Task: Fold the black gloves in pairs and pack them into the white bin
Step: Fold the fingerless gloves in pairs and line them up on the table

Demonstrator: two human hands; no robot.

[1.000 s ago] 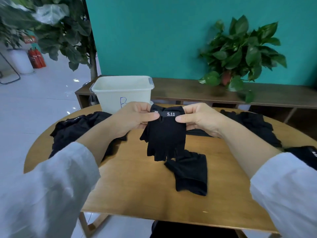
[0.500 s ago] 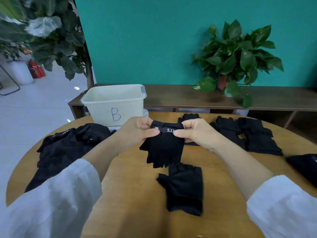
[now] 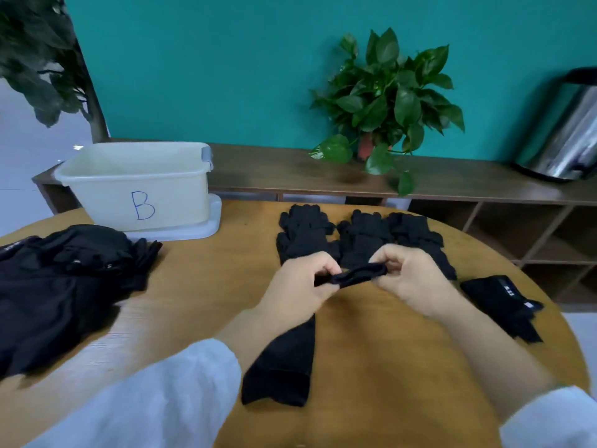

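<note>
Left hand [image 3: 298, 286] and right hand [image 3: 410, 279] each pinch an end of one glove [image 3: 358, 274], held just above the table [image 3: 387, 367]. Its likely mate [image 3: 284, 367] lies nearer, partly under the left forearm. Bin [image 3: 135, 185] sits far left, no gloves visible inside. Risk: forearm drags the mate askew; slack fabric slips the pinch, cuffs misalign

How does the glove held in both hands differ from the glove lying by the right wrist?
The held glove is bunched up between the left hand and right hand; the right-side glove lies flat, untouched, on the table. The flat one shows a label; the held one does not. Both are black.
</note>
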